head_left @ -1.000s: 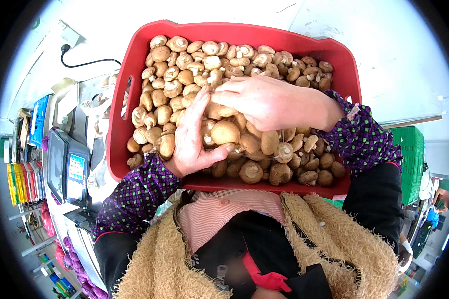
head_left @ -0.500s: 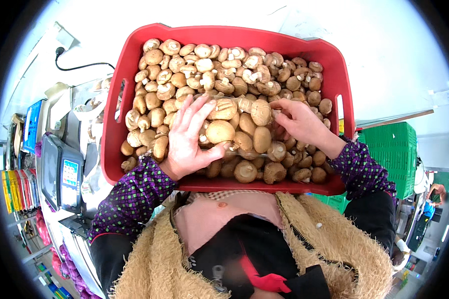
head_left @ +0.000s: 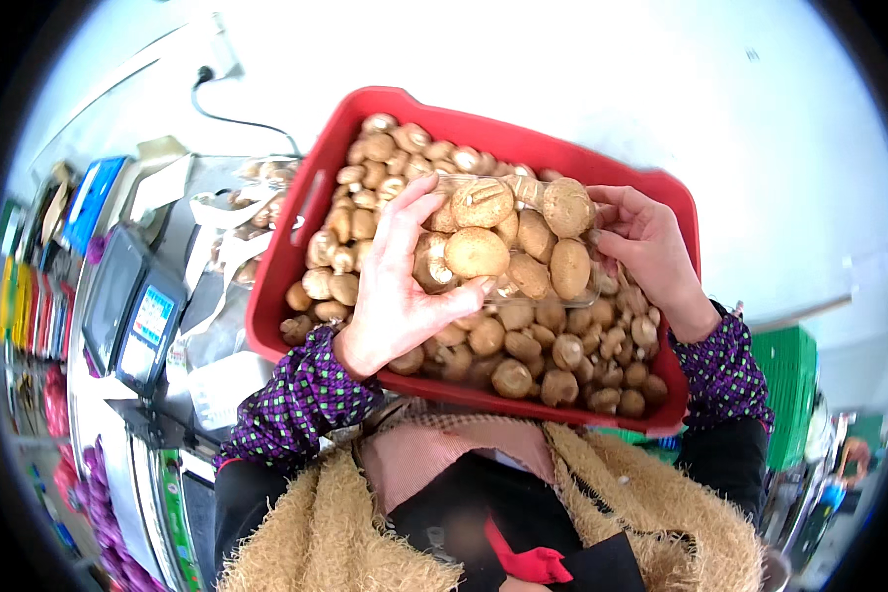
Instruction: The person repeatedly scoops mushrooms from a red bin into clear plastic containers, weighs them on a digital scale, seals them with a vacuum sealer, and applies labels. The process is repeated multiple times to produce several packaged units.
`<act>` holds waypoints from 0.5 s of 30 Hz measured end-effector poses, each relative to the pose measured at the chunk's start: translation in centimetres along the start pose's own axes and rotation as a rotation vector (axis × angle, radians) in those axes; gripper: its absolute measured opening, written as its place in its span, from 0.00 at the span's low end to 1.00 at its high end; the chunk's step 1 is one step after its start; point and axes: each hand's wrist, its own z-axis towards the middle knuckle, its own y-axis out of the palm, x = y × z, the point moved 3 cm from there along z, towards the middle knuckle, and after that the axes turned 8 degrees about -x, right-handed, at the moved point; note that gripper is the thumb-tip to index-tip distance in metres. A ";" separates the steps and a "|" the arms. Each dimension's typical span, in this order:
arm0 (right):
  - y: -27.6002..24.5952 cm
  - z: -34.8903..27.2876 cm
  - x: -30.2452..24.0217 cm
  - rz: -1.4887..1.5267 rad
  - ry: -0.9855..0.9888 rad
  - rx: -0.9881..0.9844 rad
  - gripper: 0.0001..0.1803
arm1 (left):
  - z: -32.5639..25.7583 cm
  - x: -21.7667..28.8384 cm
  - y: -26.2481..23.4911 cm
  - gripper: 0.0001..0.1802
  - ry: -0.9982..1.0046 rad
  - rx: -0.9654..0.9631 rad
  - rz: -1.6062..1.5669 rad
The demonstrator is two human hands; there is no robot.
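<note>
1. The left hand [head_left: 400, 286] is holding the left end of a clear tray [head_left: 592, 296], its fingers reaching along the far side and its thumb lying along the near side; the grasp is fairly wide.
2. The right hand [head_left: 651, 242] is gripping the tray's right end, its fingers curling in around the far corner; this grasp is narrower, and some fingertips are hiding behind the tray and its load.
3. The tray is carrying brown mushrooms [head_left: 477, 253], most of them showing their caps.
4. The tray is hovering or resting over the middle of a red crate [head_left: 543, 148]; whether its base is touching the load below, I cannot tell.
5. Loose mushrooms [head_left: 511, 378] are filling the crate on all sides of the tray, some showing caps, others stems.
6. The crate is sitting at a slant, its right side lying nearer the person than its left.
7. Patterned purple sleeves [head_left: 296, 405] are covering both forearms, and a shaggy tan coat [head_left: 306, 518] is filling the lower part of the view.
8. A scale [head_left: 133, 306] with a lit screen is standing left of the crate, and a pale container [head_left: 229, 388] is lying between them.
9. Green crates [head_left: 781, 395] are standing on the right, beyond the right sleeve.
</note>
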 end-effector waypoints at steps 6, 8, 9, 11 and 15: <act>8.9 8.6 -5.0 -0.008 -0.093 -0.273 0.22 | -3.2 -1.7 -10.2 0.45 -0.188 0.139 0.121; 14.1 13.3 -5.9 0.019 -0.154 -0.403 0.23 | -5.8 -2.9 -14.2 0.44 -0.276 0.245 0.145; 18.3 15.0 -6.2 0.032 -0.175 -0.427 0.23 | -8.5 -3.8 -17.8 0.44 -0.306 0.286 0.237; 26.0 19.6 -7.1 -0.048 -0.209 -0.606 0.25 | -12.8 -5.2 -23.0 0.42 -0.374 0.388 0.223; 42.9 25.9 -9.6 -0.096 -0.200 -0.785 0.25 | -20.7 -10.4 -33.9 0.42 -0.514 0.458 0.425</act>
